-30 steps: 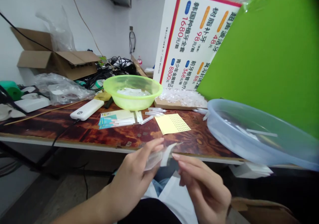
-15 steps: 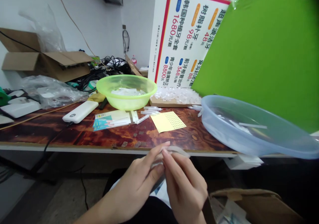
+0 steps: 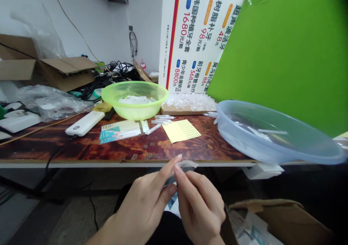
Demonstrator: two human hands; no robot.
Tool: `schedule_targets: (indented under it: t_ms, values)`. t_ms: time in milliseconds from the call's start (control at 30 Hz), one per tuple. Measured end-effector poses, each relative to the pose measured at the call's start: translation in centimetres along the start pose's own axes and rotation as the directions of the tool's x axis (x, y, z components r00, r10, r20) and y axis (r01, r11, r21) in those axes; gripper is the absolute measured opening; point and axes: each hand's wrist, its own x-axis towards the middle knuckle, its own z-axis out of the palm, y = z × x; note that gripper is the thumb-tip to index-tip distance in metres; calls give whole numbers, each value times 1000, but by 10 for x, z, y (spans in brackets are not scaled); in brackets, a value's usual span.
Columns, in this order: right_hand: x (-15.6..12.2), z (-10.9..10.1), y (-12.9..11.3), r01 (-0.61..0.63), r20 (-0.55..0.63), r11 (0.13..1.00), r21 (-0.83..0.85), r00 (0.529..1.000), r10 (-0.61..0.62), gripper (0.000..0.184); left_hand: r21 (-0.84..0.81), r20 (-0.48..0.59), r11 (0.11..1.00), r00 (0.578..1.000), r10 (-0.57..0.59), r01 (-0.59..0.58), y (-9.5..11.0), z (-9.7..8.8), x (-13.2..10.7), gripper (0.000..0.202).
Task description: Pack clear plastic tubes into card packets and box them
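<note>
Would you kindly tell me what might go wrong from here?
The left hand and right hand pinch the clear sleeve in mid-air, past the table edge; a slip would likely drop it. The blue basin appears to overhang that edge, so a bump might tip it.

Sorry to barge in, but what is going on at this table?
A person at the near edge of the table pinches a small clear bag between the left hand and right hand, just below the tabletop. On the table, untouched, are a green bowl holding small white pieces, a yellow sheet, a white power bank and a large blue basin.
</note>
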Motion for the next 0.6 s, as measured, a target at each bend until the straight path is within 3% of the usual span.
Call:
schedule_targets:
  t_ms: [300, 600]
  values:
    - [3, 0, 0, -46, 22, 986, 159, 999, 43, 45, -7, 28, 1000, 999, 31, -30, -2, -1, 1, 51]
    - [6, 0, 0, -24, -6, 990, 136, 1000, 25, 46, -34, 43, 999, 999, 33, -31, -1, -2, 2, 52]
